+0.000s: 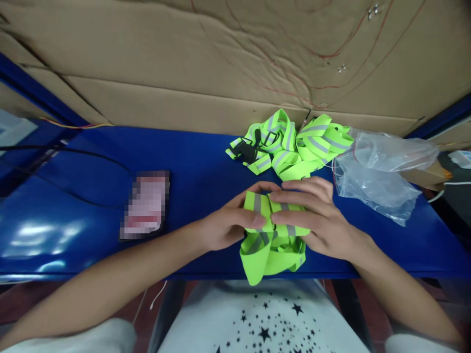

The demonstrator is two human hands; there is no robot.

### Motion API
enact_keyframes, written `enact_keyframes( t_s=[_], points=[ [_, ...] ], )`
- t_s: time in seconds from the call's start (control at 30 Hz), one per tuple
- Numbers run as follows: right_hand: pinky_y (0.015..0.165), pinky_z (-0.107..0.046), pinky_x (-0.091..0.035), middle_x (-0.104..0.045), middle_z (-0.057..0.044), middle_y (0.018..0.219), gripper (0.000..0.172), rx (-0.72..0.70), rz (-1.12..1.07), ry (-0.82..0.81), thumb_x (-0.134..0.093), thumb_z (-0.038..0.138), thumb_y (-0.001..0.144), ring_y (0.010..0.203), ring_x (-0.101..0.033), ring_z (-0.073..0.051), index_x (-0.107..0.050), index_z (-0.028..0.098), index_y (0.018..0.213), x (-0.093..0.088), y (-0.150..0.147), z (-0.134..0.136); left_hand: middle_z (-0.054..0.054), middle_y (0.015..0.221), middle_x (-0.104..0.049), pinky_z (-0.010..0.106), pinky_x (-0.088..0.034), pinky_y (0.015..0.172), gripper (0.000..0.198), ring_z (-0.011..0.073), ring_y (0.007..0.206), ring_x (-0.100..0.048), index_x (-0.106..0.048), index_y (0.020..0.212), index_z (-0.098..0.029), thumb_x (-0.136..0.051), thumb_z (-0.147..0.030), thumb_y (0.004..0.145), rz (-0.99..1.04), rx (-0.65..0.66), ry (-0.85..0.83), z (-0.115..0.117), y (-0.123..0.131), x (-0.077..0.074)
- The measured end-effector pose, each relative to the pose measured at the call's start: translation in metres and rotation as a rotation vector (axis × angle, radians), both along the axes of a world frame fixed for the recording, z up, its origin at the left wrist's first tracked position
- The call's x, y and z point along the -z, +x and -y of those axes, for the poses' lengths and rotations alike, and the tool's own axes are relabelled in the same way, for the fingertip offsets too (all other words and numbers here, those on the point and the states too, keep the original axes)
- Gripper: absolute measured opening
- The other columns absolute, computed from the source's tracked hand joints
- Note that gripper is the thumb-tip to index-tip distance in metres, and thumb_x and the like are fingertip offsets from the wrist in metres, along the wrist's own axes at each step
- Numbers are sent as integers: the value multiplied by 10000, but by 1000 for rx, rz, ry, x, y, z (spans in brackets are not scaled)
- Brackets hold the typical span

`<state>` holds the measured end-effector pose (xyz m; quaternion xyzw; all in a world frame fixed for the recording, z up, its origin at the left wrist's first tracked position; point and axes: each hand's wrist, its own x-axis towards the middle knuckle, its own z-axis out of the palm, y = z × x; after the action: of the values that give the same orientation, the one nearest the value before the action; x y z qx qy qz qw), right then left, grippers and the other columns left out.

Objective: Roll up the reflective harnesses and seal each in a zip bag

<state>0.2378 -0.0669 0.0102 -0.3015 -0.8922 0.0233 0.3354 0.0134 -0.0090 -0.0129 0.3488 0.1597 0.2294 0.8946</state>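
Near the front edge of the blue table, both my hands hold a neon yellow-green reflective strap with a grey stripe. My left hand grips its left side, thumb on top and fingers behind. On the right side, my right hand lies over the strap with its fingers pressed on the folded band. Loops of the strap hang below my hands, towards the table edge. Just beyond my hands lies a heap of similar reflective straps, with a black plastic buckle at its left end.
To the left lies a phone with a blurred screen, and black cables run nearby. Clear plastic bags lie at the right. A cardboard panel stands along the back of the blue table.
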Motion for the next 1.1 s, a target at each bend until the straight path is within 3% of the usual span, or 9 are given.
enact_keyframes(
  t_s=[0.07,0.17,0.27,0.43,0.57,0.67,0.87,0.97,1.1],
  points=[
    [1202,-503,-303,-519,-95,1525,351,-55,-17,-182,-578,219,982,1488,-390,-274,-601,235,1332,-2,0,-1,-20,936,-671,252,-530,725,574,152,795,-647,-616,1134,-258,-862,-176,622,-39,-57,16,0,1,-2],
    [1265,-508,-243,-355,-101,1642,577,-159,-130,-430,-596,477,989,1554,-270,-298,-461,250,1502,-1,1,-4,-31,909,-676,261,-530,715,647,166,801,-659,-563,1182,-258,-825,-104,611,-109,-109,67,-2,1,-3],
    [1285,-467,-227,-329,-48,1661,595,-82,-386,-547,-493,529,1034,1562,-253,-264,-355,317,1572,3,0,-6,-35,918,-689,261,-526,692,673,169,786,-663,-533,1169,-267,-829,-95,591,-132,-130,87,-5,1,-3],
    [1184,-426,-413,-416,-75,1593,616,22,-651,-620,-605,534,983,1444,-445,-256,-396,317,1521,19,-2,-10,-32,1005,-715,296,-553,733,691,196,832,-695,-588,1167,-301,-790,-64,551,-78,-198,50,-13,-5,-11],
    [858,-302,-605,-659,-84,1277,633,-72,-622,-727,-706,340,947,1013,-698,-174,-385,274,1488,33,-9,-8,-22,1022,-736,286,-554,768,601,193,864,-704,-670,1153,-275,-739,-103,582,-75,-368,54,-18,-9,-20],
    [757,-268,-602,-712,-45,1113,525,-24,-525,-638,-668,196,941,862,-711,-148,-459,247,1420,35,-12,-6,-11,1029,-754,302,-555,800,596,210,892,-707,-696,1156,-266,-715,-123,577,-96,-427,84,-21,-10,-22],
    [955,-332,-573,-692,-95,1273,458,169,-346,-294,-599,93,939,1123,-698,-199,-536,213,1376,23,-8,-7,-6,952,-749,304,-531,786,437,202,841,-673,-714,1058,-242,-685,-155,630,-138,-541,79,-29,-9,-20],
    [937,-301,-572,-694,-86,1249,402,135,-357,-292,-600,125,968,1089,-698,-170,-561,218,1357,19,-9,-6,-11,938,-744,291,-512,791,392,184,836,-658,-703,1042,-216,-682,-148,656,-116,-569,76,-35,-9,-19],
    [750,-245,-576,-720,-27,978,260,177,-305,-329,-625,197,978,819,-695,-130,-619,211,1238,17,-9,-4,-21,940,-748,288,-506,793,395,175,835,-664,-690,1065,-211,-690,-153,674,-89,-519,100,-40,-12,-21]
  ],
)
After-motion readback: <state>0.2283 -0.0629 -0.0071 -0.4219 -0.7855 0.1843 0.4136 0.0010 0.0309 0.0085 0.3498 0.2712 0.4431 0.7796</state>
